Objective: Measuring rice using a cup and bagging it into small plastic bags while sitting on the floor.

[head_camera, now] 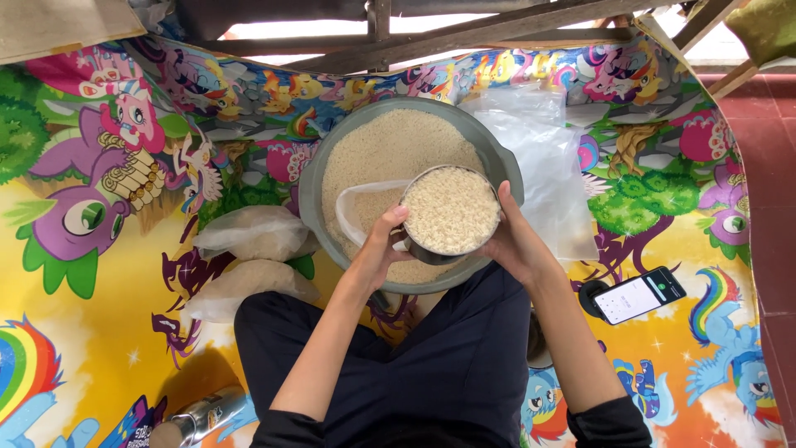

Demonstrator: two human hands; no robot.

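Both hands cup rice-filled metal cup (450, 211) over grey basin (311, 199), spills fall back; left hand (380, 245) also pinches clear bag (358, 207) mouth open; right hand (512, 241) steadies rim.

Colours/patterns, head view: white rice, grey basin, loud cartoon mat.

Rice (390, 149) off-white, same in the metal cup (450, 210), which has a dull silver rim. Basin (311, 199) plain grey-green, no pattern. Mat (99, 274) mostly yellow, printed with cartoon ponies and a dragon in purple, pink, green, blue, plus rainbow stripes at the corners. Filled bags (253, 234) clear plastic, contents pale cream. Empty bags (547, 166) clear, slightly milky. Trousers (448, 365) plain dark navy, sleeves black. Phone (637, 296) black with a white screen and a green dot. Floor tiles (775, 166) dark red. Bottle (203, 417) silver with blue.
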